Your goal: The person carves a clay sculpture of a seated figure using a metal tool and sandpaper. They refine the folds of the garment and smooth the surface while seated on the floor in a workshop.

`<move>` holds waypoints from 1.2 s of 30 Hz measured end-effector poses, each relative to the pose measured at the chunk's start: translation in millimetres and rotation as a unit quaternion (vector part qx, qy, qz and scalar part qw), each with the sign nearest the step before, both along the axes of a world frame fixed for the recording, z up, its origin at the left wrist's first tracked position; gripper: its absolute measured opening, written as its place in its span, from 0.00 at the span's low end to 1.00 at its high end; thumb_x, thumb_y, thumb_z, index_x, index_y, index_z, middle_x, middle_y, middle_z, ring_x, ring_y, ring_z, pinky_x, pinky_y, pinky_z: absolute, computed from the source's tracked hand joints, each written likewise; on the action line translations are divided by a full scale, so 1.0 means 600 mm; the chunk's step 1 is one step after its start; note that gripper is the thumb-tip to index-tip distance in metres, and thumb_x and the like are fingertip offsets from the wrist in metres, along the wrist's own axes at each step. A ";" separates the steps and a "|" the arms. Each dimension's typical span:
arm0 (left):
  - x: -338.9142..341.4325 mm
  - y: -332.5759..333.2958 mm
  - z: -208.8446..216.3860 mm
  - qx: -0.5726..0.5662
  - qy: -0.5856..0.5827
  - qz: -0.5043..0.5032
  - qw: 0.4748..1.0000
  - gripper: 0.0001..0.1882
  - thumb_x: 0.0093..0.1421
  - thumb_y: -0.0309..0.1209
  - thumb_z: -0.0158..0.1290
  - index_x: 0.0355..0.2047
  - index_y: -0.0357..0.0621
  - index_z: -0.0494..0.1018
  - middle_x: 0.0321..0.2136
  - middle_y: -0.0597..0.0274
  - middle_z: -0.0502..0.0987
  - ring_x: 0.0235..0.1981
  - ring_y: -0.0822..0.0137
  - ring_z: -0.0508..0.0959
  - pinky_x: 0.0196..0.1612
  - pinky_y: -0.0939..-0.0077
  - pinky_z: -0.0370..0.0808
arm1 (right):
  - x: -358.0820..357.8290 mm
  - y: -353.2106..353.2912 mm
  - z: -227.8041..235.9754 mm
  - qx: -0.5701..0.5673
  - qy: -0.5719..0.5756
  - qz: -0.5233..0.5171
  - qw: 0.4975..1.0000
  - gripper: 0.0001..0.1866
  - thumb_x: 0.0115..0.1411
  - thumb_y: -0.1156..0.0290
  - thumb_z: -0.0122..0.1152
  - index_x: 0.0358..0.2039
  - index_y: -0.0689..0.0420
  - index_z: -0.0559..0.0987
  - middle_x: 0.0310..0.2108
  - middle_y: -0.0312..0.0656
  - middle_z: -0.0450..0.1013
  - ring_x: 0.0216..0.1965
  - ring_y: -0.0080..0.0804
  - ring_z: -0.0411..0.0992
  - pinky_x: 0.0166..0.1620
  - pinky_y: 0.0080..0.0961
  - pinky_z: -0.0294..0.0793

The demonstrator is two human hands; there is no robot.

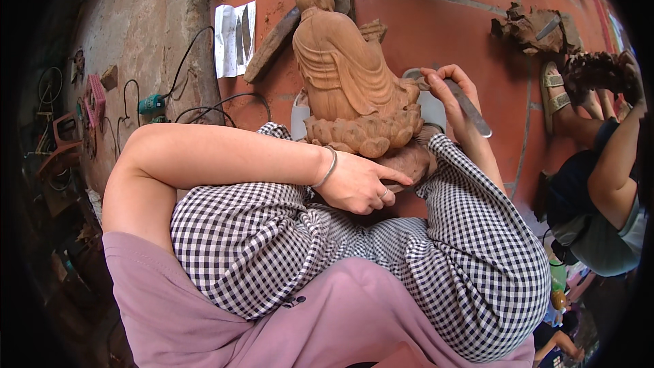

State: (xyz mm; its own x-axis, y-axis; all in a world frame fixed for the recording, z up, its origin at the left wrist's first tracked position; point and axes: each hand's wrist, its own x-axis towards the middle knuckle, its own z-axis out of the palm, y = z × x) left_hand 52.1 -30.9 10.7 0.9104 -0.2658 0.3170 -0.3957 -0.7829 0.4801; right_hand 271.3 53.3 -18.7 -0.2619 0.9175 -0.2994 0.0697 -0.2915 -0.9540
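Note:
A carved wooden statue [338, 71] of a seated, robed figure leans away from me between my legs, its tall headdress at the far end. A ring of carved lotus petals [371, 138] circles its base. My left hand [362, 182] is on the underside of the base, index finger stretched along the wood and the other fingers curled; my thumb is hidden. On the statue's right side, my right hand [455, 92] pinches a flat grey metal tool [473, 114] with a rounded end. Its other end reaches toward the carving, where the contact is hard to make out.
Wooden pieces [274, 46] lie by the statue's head. Left of them is white paper [234, 39] with dark slender blades. A green power tool [150, 103] trails black cable. At right are a rough wood chunk [538, 29] and another person's sandalled foot [557, 88].

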 end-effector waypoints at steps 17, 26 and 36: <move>0.001 0.004 -0.003 0.002 0.009 -0.015 1.000 0.10 0.52 0.33 0.50 0.26 0.44 0.81 0.30 0.68 0.80 0.53 0.63 0.73 0.74 0.43 0.50 | 0.000 -0.003 -0.015 -0.089 0.031 0.005 0.996 0.12 0.69 0.62 0.59 0.38 0.59 0.77 0.41 0.40 0.80 0.41 0.22 0.76 0.48 0.21 0.75; -0.010 0.000 -0.004 -0.057 0.001 0.042 0.997 0.12 0.58 0.31 0.49 0.37 0.38 0.78 0.60 0.50 0.69 0.66 0.57 0.64 0.73 0.49 0.54 | 0.004 -0.001 -0.013 -0.120 0.066 0.011 0.990 0.11 0.69 0.62 0.58 0.40 0.57 0.77 0.42 0.38 0.79 0.41 0.21 0.76 0.48 0.21 0.77; -0.029 0.010 0.016 -0.226 -0.005 0.052 0.973 0.14 0.56 0.23 0.52 0.42 0.25 0.72 0.65 0.39 0.61 0.64 0.46 0.66 0.67 0.56 0.67 | 0.016 0.022 0.002 -0.167 0.092 0.034 0.981 0.11 0.69 0.61 0.58 0.40 0.57 0.76 0.38 0.38 0.79 0.38 0.20 0.76 0.43 0.19 0.78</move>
